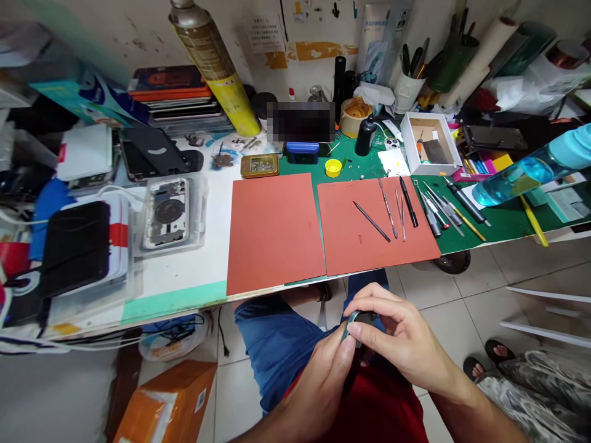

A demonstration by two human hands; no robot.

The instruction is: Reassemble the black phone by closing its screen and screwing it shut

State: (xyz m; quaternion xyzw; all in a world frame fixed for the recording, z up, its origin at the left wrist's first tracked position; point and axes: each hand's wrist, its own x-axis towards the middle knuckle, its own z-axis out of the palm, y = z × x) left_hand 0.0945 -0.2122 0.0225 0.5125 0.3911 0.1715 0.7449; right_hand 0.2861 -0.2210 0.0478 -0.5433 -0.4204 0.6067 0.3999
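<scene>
Over my lap, below the table edge, both hands hold a dark phone [364,317] with a rounded corner and a blue-green metallic edge. It is tilted almost edge-on, and much of it is hidden behind fingers. My left hand [325,369] is closed around its lower left side. The fingers of my right hand [397,326] are bent over the top, with the thumb pressed on the near edge. On the orange-brown mat [339,240] ahead lie a thin dark pick [372,220], a metal spudger [388,209], tweezers [400,215] and a black pen-like tool [409,202].
A second mat [274,234] lies to the left. Further left are an opened phone housing [167,212] and a black phone [76,246]. Several pen-shaped tools [455,212] and a blue bottle [530,169] stand right. Another person's sandalled feet [484,360] show on the floor.
</scene>
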